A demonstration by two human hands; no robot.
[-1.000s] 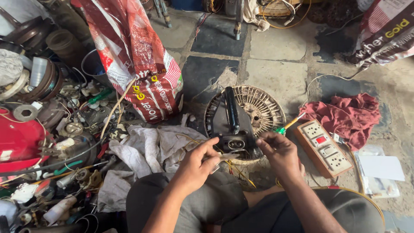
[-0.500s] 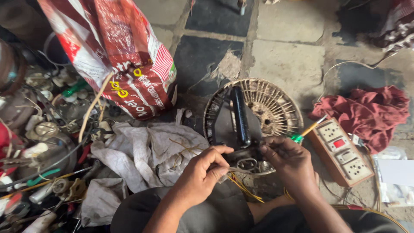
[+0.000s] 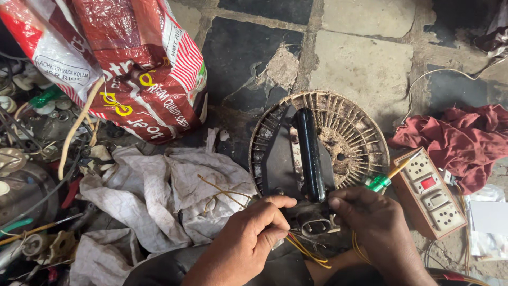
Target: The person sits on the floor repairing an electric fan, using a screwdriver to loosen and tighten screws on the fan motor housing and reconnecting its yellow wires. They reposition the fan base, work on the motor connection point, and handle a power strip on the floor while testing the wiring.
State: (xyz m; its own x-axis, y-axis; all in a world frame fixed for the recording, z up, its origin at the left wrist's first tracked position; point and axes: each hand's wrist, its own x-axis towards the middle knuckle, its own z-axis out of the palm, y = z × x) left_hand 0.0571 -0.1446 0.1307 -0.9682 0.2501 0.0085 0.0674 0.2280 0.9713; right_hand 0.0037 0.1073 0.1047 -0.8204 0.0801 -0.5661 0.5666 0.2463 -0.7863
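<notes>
- Left hand (image 3: 253, 233) and right hand (image 3: 370, 220), slightly apart, each pinch the near end of a black iron (image 3: 306, 169).
- The iron lies on a round fan grille (image 3: 354, 140).
- Yellow wires (image 3: 307, 253) trail below.

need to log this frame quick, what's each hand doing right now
Left hand: closed, fingers pinching the rear end of the black clothes iron with a glossy handle.
Right hand: closed, gripping the same end from the other side.
</notes>
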